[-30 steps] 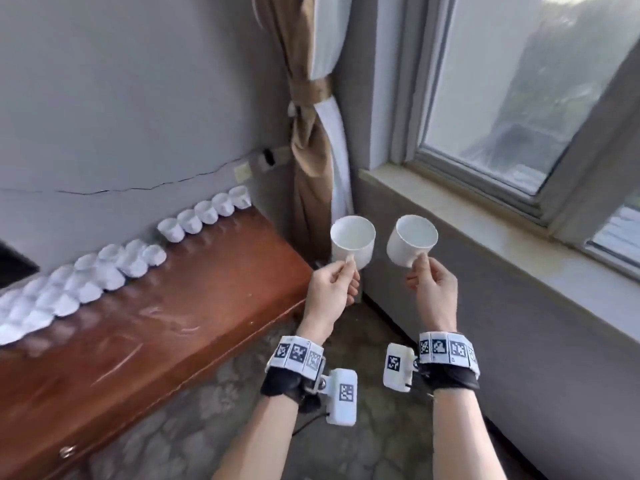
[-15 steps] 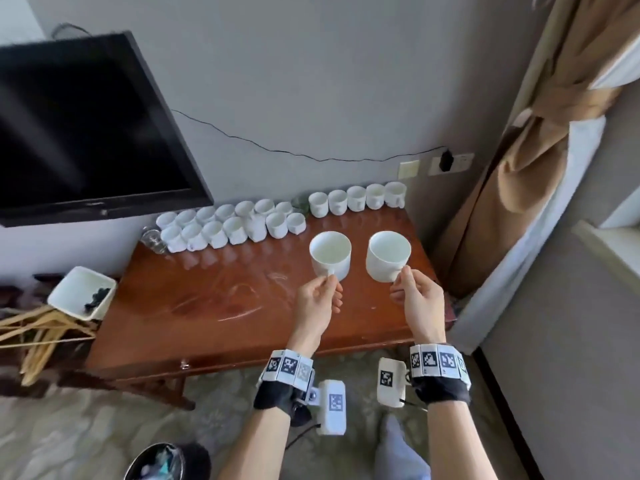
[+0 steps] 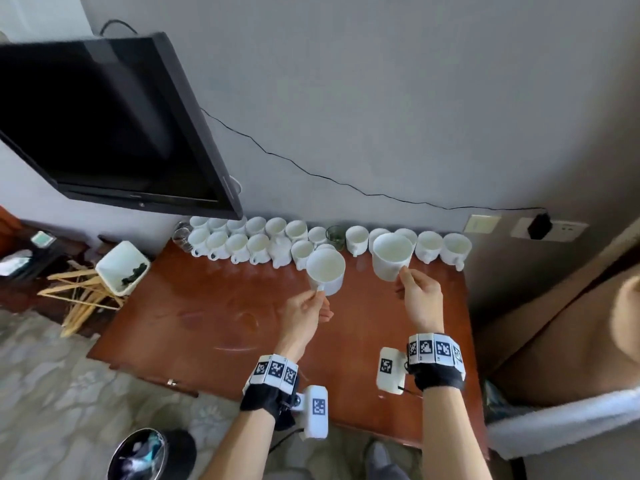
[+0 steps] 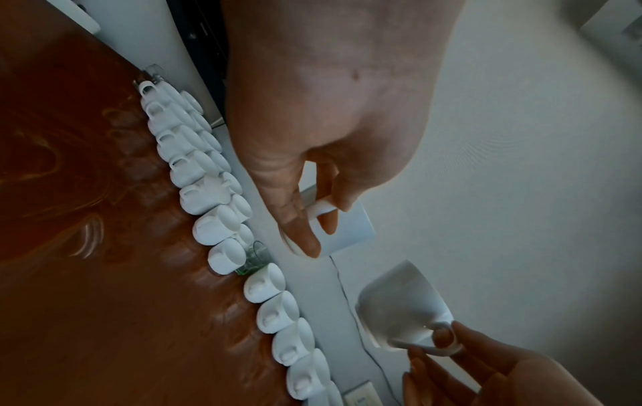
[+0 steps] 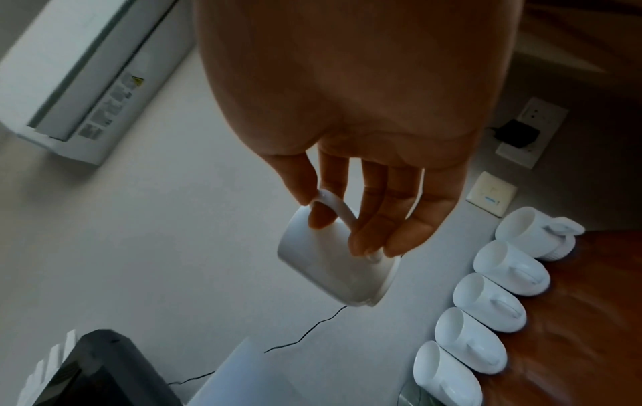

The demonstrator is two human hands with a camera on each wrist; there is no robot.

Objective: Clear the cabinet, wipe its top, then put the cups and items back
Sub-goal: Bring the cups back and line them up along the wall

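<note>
The brown wooden cabinet top (image 3: 214, 327) carries a long row of white cups (image 3: 242, 242) along the wall. My left hand (image 3: 304, 311) pinches the handle of one white cup (image 3: 325, 271), held upright above the cabinet, just in front of the row. My right hand (image 3: 420, 299) holds a second white cup (image 3: 391, 252) by its handle, a little higher and closer to the wall. In the left wrist view the thumb and finger grip the cup handle (image 4: 321, 208). In the right wrist view fingers curl through the handle (image 5: 335, 206) of the cup (image 5: 338, 270).
A small green-tinted glass (image 3: 335, 236) stands within the cup row and a clear glass (image 3: 181, 233) at its left end. A black television (image 3: 104, 123) hangs above left. A white bin (image 3: 121, 268) and wooden hangers (image 3: 79, 299) lie left of the cabinet. A curtain (image 3: 561, 323) hangs at the right.
The view swung from the window to the cabinet. Both hands carried their cups forward over the cabinet top toward the row at the wall.
</note>
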